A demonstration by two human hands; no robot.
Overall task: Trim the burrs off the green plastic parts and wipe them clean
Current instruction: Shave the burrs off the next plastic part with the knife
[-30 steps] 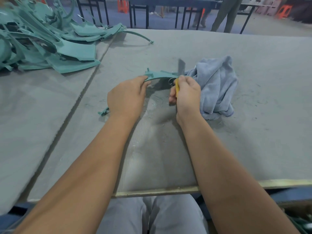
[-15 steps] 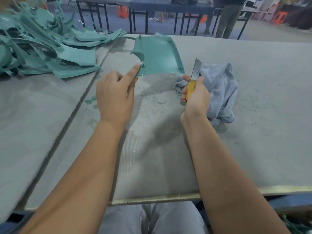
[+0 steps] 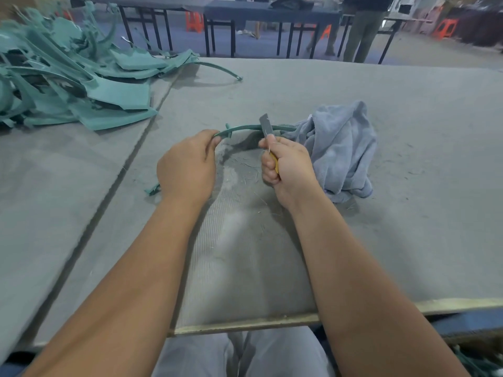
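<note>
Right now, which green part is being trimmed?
The curved green part gripped by the left hand, touching the knife blade; the others lie piled far left.

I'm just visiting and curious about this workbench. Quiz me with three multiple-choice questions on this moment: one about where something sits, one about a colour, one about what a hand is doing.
1. Where does the pile of green parts lie?
A. on the far left of the table
B. on the person's lap
C. on the cloth

2. What colour is the cloth?
A. red
B. pale blue-grey
C. yellow

3. What is the right hand doing?
A. lying flat and empty on the table
B. gripping a knife with its blade up at the green part
C. wiping with the cloth

Answers:
1. A: the heap sits at the table's far left, beyond the left hand.
2. B: the crumpled cloth to the right of the hands is pale blue-grey.
3. B: the fingers curl round a yellow handle, and the blade meets the curved strip that the left hand holds.
</note>
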